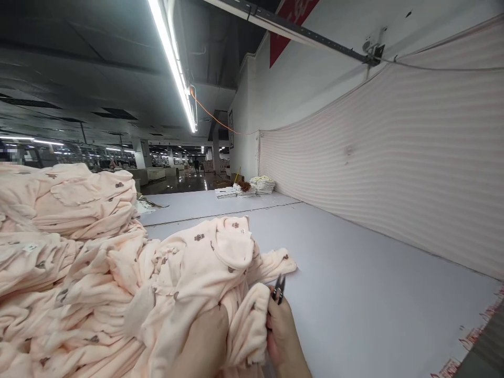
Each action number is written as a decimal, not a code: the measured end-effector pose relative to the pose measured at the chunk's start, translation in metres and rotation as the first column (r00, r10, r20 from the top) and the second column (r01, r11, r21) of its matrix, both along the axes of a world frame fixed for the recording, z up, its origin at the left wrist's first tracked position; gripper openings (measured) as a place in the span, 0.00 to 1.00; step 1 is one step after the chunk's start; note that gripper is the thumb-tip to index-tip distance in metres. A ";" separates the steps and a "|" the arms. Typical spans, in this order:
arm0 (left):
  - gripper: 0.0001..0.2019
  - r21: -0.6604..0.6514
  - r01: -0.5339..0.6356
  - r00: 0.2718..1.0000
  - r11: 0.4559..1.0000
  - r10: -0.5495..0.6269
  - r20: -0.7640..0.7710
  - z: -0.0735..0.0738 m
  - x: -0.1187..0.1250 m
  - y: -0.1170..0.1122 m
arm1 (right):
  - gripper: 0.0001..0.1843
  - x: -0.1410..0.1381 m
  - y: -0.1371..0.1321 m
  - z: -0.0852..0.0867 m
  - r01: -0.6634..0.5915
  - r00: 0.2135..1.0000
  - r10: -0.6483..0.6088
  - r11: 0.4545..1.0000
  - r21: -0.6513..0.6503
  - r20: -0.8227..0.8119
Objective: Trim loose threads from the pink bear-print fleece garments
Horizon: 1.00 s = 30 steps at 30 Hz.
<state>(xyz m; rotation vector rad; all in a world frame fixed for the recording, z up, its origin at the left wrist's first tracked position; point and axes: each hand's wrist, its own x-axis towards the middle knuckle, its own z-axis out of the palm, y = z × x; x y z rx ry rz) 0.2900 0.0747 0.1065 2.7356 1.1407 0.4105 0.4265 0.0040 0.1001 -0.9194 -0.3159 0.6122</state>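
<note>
A peach fleece garment [212, 262] with small brown prints lies bunched on the white table [354, 273] right in front of me. My left hand [207, 341] is under a fold of it at the bottom edge, fingers hidden in the cloth. My right hand [283, 336] is closed round small black thread snips [279, 289], whose tips point up beside a rolled cuff of the garment [252, 325].
A big heap of the same peach garments [66, 247] fills the left. A striped pink cloth [394, 157] hangs along the wall on the right. Stacks of folded white pieces [252, 187] sit at the table's far end. A ceiling light strip [173, 63] runs overhead.
</note>
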 end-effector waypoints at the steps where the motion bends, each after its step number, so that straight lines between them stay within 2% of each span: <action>1: 0.15 0.036 -0.004 1.000 0.999 0.004 -0.014 0.002 -0.006 0.002 | 0.12 -0.003 0.011 0.004 0.007 1.000 -0.006 1.000 -0.017 0.029; 4: 0.11 0.142 -0.035 0.998 0.989 0.042 -0.043 0.006 -0.032 0.008 | 0.11 -0.009 0.039 0.014 0.027 0.994 -0.020 0.997 -0.069 0.104; 6: 0.12 0.302 -0.023 0.999 0.953 0.033 -0.026 0.005 -0.047 0.011 | 0.13 -0.015 0.048 0.019 0.023 0.989 -0.011 0.996 -0.085 0.147; 8: 0.11 0.511 0.042 0.999 0.859 -0.049 0.002 0.003 -0.054 0.015 | 0.16 -0.025 0.051 0.023 0.003 0.981 0.014 0.996 -0.088 0.192; 10: 0.10 0.655 0.097 0.987 0.750 -0.159 0.037 0.004 -0.052 0.020 | 0.16 -0.037 0.048 0.028 -0.023 0.967 0.044 0.996 -0.088 0.252; 11: 0.09 0.679 0.113 0.976 0.725 -0.209 0.062 0.006 -0.051 0.023 | 0.14 -0.042 0.045 0.032 -0.046 0.956 0.069 0.995 -0.088 0.285; 13: 0.12 0.683 0.163 0.942 0.712 -0.318 0.106 0.013 -0.049 0.030 | 0.10 -0.050 0.037 0.038 -0.155 0.920 0.169 0.986 -0.068 0.353; 16: 0.14 0.640 0.254 0.852 0.725 -0.481 0.207 0.022 -0.055 0.039 | 0.13 -0.051 0.030 0.047 -0.418 0.789 0.386 0.908 -0.044 0.478; 18: 0.18 0.638 0.209 0.819 0.742 -0.489 0.300 0.024 -0.063 0.042 | 0.16 -0.047 0.030 0.049 -0.545 0.711 0.506 0.836 -0.072 0.488; 20: 0.22 0.656 0.139 0.837 0.742 -0.442 0.323 0.023 -0.069 0.042 | 0.16 -0.043 0.035 0.049 -0.576 0.706 0.554 0.811 -0.097 0.441; 23: 0.23 0.635 0.200 0.865 0.747 -0.438 0.244 0.017 -0.070 0.042 | 0.15 -0.043 0.046 0.045 -0.489 0.766 0.486 0.865 -0.108 0.421; 25: 0.20 0.562 0.231 0.859 0.794 -0.438 0.266 0.012 -0.067 0.040 | 0.15 -0.045 0.049 0.041 -0.409 0.797 0.408 0.907 -0.100 0.444; 28: 0.18 0.345 0.094 0.888 0.934 -0.235 0.395 0.004 -0.059 0.035 | 0.13 -0.052 0.040 0.029 -0.219 0.863 0.222 0.974 -0.060 0.453; 30: 0.19 0.146 0.028 0.895 0.989 -0.089 0.437 0.004 -0.053 0.029 | 0.11 -0.059 0.026 0.014 -0.062 0.905 0.079 0.997 -0.056 0.417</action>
